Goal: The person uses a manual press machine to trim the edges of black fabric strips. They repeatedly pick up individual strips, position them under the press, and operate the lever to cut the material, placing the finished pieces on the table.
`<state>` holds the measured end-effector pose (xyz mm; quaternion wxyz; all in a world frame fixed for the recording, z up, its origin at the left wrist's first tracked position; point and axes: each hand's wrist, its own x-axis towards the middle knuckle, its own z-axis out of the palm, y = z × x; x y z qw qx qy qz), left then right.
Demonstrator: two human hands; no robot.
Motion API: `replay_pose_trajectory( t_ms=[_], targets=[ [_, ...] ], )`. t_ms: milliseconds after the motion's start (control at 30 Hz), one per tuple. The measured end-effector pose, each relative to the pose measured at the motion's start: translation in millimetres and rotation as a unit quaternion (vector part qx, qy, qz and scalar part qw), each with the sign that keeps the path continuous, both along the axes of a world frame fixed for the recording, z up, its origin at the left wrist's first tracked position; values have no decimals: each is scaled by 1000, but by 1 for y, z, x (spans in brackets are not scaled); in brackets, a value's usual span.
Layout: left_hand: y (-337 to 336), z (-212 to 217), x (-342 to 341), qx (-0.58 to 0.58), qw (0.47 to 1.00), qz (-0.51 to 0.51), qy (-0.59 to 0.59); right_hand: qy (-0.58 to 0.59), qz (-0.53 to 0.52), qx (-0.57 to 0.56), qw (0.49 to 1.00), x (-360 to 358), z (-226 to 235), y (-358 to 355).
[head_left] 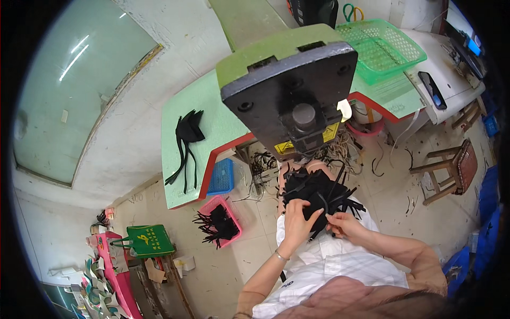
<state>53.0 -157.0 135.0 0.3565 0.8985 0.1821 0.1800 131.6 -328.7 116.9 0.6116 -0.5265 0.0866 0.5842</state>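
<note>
A heap of black cloth pieces with many narrow straps lies on my lap, over a white garment. At its near edge, my left hand grips one black piece, with thumb and fingers bent on either side of the cloth. Just to the right, my right hand is closed in a pinch on a thin black strap at the edge of the heap. Part of the right hand's fingertips and the underside of the cloth are hidden.
A green and black machine head stands ahead over a green table bearing black strapped pieces. Left are a pink basket of black pieces and a blue basket. A green basket, phone and wooden stool are right.
</note>
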Motion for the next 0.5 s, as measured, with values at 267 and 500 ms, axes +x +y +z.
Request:
replay_pose_trajectory(
  t_ms=[267, 500],
  targets=[
    [-15, 14, -3, 17, 1000, 21, -6, 18, 8, 27, 999, -6, -4, 0],
    [7, 20, 3, -127, 991, 35, 11, 69, -10, -10, 998, 1, 17, -10]
  ],
)
